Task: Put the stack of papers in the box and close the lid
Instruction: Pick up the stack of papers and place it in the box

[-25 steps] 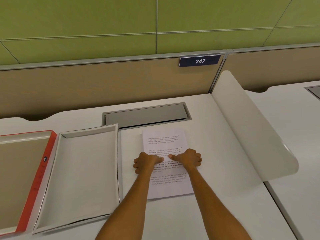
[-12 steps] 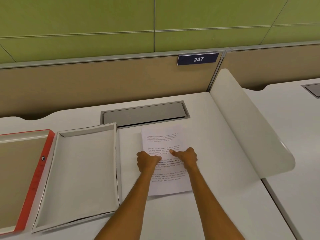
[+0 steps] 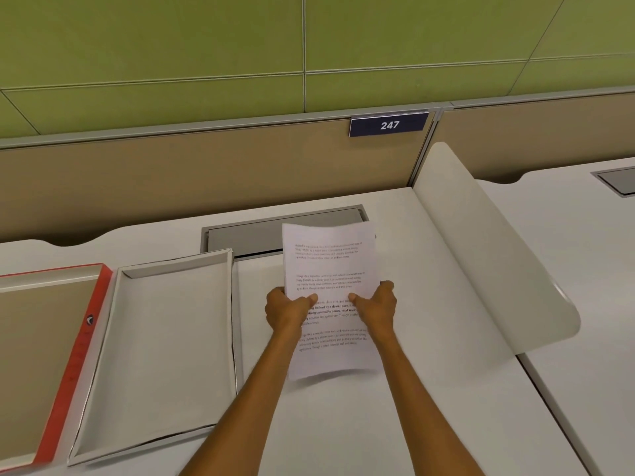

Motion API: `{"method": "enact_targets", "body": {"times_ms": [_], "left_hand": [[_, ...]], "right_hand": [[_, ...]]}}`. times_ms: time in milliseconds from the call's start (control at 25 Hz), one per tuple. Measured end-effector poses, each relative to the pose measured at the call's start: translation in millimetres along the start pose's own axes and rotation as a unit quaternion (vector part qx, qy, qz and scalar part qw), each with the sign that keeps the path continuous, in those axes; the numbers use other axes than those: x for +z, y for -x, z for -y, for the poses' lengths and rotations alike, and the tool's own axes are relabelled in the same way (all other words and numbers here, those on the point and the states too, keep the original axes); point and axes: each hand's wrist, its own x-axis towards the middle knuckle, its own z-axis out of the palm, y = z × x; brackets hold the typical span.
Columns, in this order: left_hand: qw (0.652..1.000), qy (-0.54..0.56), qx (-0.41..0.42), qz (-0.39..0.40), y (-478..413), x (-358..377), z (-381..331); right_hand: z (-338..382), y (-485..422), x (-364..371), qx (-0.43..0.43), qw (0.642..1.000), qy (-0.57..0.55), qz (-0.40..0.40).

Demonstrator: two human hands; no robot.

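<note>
A single head-worn camera looks forward and down, close over the white desk (image 3: 429, 286), toward the green wall (image 3: 206, 46).

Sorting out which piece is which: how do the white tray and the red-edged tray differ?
The white tray is white inside and out; the red-edged tray has a red wall and brown floor. The white tray sits wholly in view, nearer the papers; the red-edged one is cut off at the left. Both lie open, empty and shallow.
</note>
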Motion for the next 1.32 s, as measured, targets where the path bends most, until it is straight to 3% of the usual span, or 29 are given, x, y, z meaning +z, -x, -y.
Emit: {"method": "enact_targets", "body": {"times_ms": [200, 400, 840, 1320], "left_hand": [[0.987, 0.083, 0.135, -0.024, 25.6, -7.4, -5.6], [0.959, 0.166, 0.225, -0.041, 43.6, -5.8, 8.8], [0.957, 0.144, 0.251, -0.015, 43.3, -3.8, 29.5], [0.967, 0.129, 0.22, 0.013, 29.6, -12.1, 29.7]], "right_hand": [[6.6, 10.6, -14.4, -0.126, 0.984, -0.12, -0.024], [-4.6, 19.8, -15.5, -0.168, 0.97, -0.175, -0.02], [-26.7, 29.1, -19.6, -0.173, 0.968, -0.182, -0.014], [-16.0, 30.6, -16.4, -0.156, 0.967, -0.194, -0.051]]}}
